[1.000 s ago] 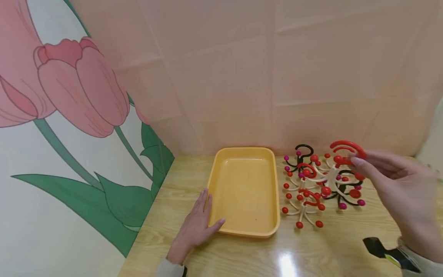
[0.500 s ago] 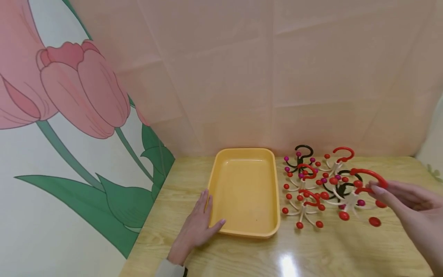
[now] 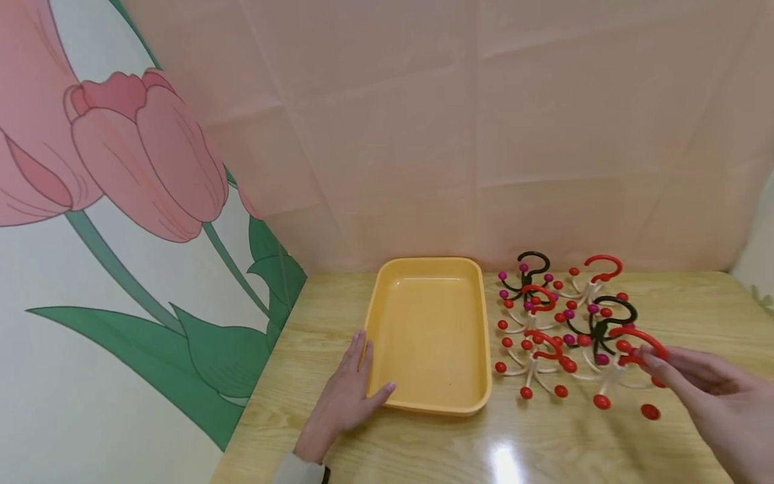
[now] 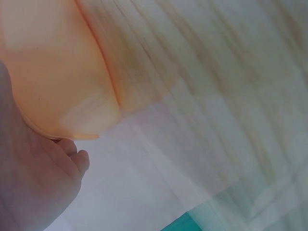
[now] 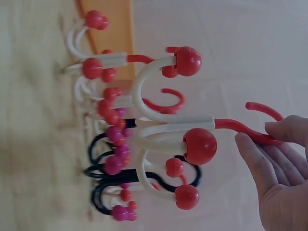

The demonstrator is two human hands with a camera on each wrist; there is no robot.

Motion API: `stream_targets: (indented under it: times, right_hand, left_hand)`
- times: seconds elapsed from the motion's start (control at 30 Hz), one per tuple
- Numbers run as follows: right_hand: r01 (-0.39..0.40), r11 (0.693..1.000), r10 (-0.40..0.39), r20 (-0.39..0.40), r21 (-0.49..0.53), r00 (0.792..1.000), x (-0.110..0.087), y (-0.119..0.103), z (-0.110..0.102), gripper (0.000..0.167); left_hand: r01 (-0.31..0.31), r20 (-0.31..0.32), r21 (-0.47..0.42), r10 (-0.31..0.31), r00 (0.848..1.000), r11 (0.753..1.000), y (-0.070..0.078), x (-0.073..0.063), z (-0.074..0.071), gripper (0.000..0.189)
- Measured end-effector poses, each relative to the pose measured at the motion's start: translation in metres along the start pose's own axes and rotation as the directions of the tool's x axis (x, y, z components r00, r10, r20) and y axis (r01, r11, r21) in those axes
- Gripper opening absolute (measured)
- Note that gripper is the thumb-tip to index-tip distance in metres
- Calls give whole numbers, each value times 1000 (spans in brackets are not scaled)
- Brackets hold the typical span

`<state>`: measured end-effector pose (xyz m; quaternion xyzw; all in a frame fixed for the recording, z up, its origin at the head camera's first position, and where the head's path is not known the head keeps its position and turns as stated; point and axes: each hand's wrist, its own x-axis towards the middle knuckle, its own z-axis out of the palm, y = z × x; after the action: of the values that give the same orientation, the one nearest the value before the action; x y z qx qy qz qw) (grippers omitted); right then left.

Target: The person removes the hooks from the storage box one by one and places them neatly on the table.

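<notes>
My right hand (image 3: 719,396) pinches the red hook of a white multi-arm hanger (image 3: 613,378) between thumb and fingers. The hanger's curved arms end in red balls, and in the right wrist view its white stem hangs from the grip. It seems just above the table, in front of a black hanger (image 3: 600,331) with magenta balls. At the left edge of a shallow yellow tray (image 3: 387,401), my left hand (image 3: 341,396) rests with fingers straight along the side and thumb over the near rim.
Beside the tray stand white hangers with red hooks: a front one (image 3: 533,370), a middle one (image 3: 532,324) and a back one (image 3: 591,290). Another black hanger (image 3: 527,279) is at the back. A wall covered in pinkish cloth (image 3: 393,134) bounds the wooden table (image 3: 423,450).
My right hand has carried the white hanger from over the group down and toward the front right. My left hand has stayed at the tray.
</notes>
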<state>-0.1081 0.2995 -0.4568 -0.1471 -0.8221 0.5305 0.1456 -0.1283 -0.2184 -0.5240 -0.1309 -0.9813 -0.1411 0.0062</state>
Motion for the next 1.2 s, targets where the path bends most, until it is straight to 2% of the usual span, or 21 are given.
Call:
stream_targets:
  times: [0.03,0.17,0.4,0.47,0.57,0.6,0.7,0.83,1.03,1.2]
  right_hand:
    - [-25,999,25,-7,-31,1000,0,2,1,23]
    - [-76,996,76,-9,-36,997,3,12,5,27]
    - [-163,975,166,5,-154,986,8,19,5,58]
    - [-160,978,163,11,-137,987,8,23,6,48]
    - [-137,990,138,15,-29,990,8,30,7,19]
    - [-127,992,127,11,15,992,8,33,8,15]
    - [-91,991,91,6,102,996,9,39,11,20]
    - [-72,993,72,1,92,997,10,45,13,16]
    - [-142,985,139,33,97,990,13,53,11,13]
    - [-156,982,152,50,105,987,16,57,12,15]
  left_hand:
    - [0,3,-1,0,1000,1000,0,0,0,102]
    - [-6,2,-2,6,1000,1000,0,1,-1,101]
    - [-1,0,-10,1,1000,1000,0,0,1,101]
    - [-2,0,-9,2,1000,1000,-1,0,1,100]
    - [0,6,-6,0,1000,1000,-1,0,1,101]
    - [1,11,-5,-1,1000,1000,0,0,1,102]
    - [2,14,-5,-2,1000,1000,0,0,-1,102]
    - [0,2,-7,0,1000,1000,1,0,-2,101]
    - [5,13,-15,-5,1000,1000,1,-1,-1,101]
    - [3,11,-10,-3,1000,1000,1,0,0,101]
